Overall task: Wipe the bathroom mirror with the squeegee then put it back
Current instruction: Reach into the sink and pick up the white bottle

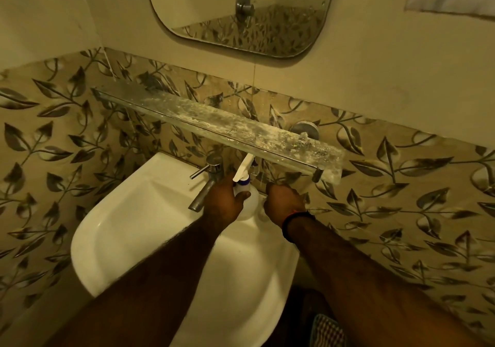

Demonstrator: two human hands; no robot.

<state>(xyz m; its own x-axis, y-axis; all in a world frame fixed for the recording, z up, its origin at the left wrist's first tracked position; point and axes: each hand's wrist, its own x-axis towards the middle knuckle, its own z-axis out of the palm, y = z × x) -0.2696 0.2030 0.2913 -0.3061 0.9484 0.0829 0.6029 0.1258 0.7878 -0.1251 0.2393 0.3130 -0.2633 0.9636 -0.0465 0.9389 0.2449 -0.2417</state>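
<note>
At the back rim of the washbasin (112,229), your left hand (222,202) gripped a light, slick spray bottle (247,199); your right hand (284,199) was closed, contents unclear. No squeegee showed; the mirror (241,12) hung above.

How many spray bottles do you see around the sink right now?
1. A single spray bottle stands on the back rim of the sink, beside the tap, with the left hand wrapped around it. Another could be hidden behind the hands or under the glass shelf.
</note>
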